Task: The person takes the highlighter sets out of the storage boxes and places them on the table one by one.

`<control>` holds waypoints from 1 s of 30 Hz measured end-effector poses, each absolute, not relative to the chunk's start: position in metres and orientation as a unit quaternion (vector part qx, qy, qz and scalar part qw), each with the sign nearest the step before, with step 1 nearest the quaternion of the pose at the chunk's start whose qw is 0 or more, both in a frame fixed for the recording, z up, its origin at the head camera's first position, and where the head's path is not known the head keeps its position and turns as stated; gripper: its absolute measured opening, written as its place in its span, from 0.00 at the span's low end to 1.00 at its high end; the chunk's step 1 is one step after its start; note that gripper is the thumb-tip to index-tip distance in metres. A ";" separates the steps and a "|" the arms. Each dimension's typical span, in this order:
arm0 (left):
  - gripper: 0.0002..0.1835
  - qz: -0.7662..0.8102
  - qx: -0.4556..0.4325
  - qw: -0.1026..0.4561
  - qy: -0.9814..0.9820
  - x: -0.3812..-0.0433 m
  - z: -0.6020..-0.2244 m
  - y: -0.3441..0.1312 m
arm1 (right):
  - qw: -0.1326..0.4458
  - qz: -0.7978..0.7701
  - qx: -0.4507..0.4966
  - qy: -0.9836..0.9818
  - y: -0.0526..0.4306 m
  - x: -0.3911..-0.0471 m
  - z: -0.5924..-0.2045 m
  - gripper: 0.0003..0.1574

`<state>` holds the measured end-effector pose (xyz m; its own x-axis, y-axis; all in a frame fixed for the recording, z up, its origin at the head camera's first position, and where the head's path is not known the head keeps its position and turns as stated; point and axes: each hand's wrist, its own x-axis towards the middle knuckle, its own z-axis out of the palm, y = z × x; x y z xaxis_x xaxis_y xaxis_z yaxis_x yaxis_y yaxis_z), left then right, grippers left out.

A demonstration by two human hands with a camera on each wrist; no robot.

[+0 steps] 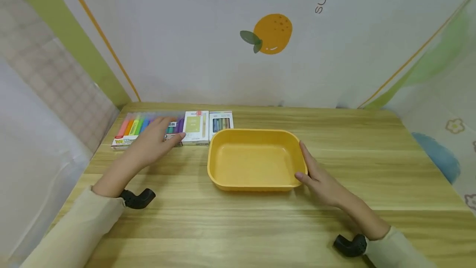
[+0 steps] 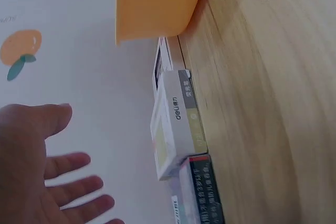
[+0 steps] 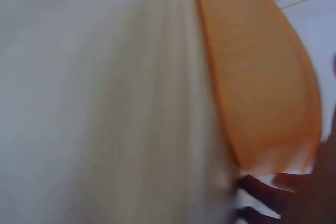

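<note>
My left hand reaches over a clear-topped box of coloured markers at the back left, fingers spread and the thumb near a white deli box. In the left wrist view that hand appears with fingers apart and nothing between them. A yellow plastic bin stands mid-table, its inside bare. My right hand holds the bin's right end, thumb over the rim and fingers along the outer wall. In the blurred right wrist view, fingers meet the bin at its end.
A smaller windowed box of coloured sticks sits right of the deli box, just behind the bin. All rest on a wood-grain table. A white printed cloth hangs behind the table, with more cloth along both sides.
</note>
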<state>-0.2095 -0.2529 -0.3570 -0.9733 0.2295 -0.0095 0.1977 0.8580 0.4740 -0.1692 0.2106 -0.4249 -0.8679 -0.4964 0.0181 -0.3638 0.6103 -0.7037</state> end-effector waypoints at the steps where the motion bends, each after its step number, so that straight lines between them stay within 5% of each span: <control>1: 0.36 0.233 0.125 0.035 0.964 -0.210 -0.356 -0.250 | 0.100 -0.351 -0.245 0.898 0.212 -0.170 -0.421 0.53; 9: 0.37 0.158 0.222 0.039 0.961 -0.218 -0.345 -0.232 | 0.177 -0.232 -0.281 0.914 0.226 -0.176 -0.390 0.59; 21: 0.49 0.126 0.209 0.054 0.968 -0.243 -0.332 -0.208 | 0.141 -0.176 -0.238 0.945 0.236 -0.213 -0.351 0.51; 30: 0.51 0.093 0.195 0.057 0.975 -0.259 -0.323 -0.181 | 0.080 -0.117 -0.210 0.967 0.229 -0.243 -0.344 0.54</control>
<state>-0.2587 -0.1805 -0.3228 -0.9172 0.3915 -0.0745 0.3702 0.9062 0.2042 -0.2433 0.2294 -0.3437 -0.8995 -0.4241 -0.1047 -0.3868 0.8847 -0.2603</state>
